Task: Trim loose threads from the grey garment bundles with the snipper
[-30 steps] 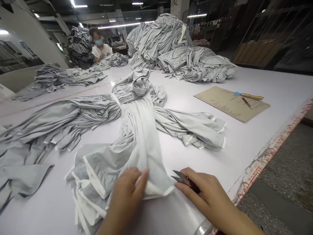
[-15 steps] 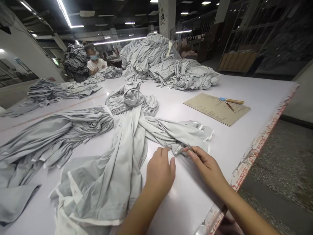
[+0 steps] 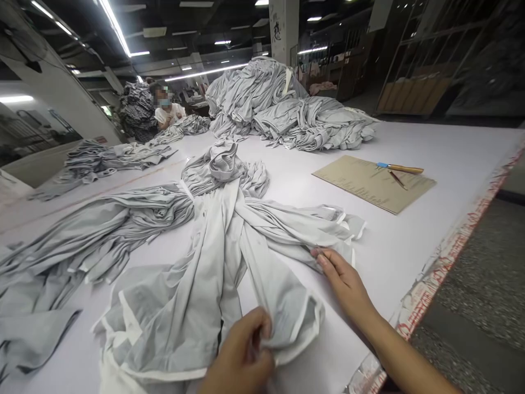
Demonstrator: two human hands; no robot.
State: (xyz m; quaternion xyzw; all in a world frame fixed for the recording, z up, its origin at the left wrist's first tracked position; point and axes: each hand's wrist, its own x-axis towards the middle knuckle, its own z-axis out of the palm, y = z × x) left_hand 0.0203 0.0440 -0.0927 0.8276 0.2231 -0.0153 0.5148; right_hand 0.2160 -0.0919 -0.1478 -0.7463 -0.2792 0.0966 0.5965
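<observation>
A tangle of light grey garment pieces [image 3: 229, 241] with white edging lies spread over the white table [image 3: 410, 241]. My left hand [image 3: 241, 358] is closed on the near end of one grey strip [image 3: 287, 306], bunching its white hem. My right hand [image 3: 344, 282] lies palm down farther right, and its fingertips touch the edge of another grey piece [image 3: 320, 235]. Whatever is under that palm is hidden.
A brown cardboard sheet [image 3: 369, 183] lies at the right with a wooden-handled tool [image 3: 404, 168] and a thin pen [image 3: 397, 179] on it. Large grey cloth piles [image 3: 287, 109] stand at the back, a smaller stack [image 3: 106, 158] at the left. A seated person [image 3: 166, 109] works far off. The table's taped edge [image 3: 451, 251] runs along the right.
My left hand drew back toward me and took hold of a grey strip's end. The small snips seen in my right hand earlier no longer show. The right hand stayed by the right-hand piece.
</observation>
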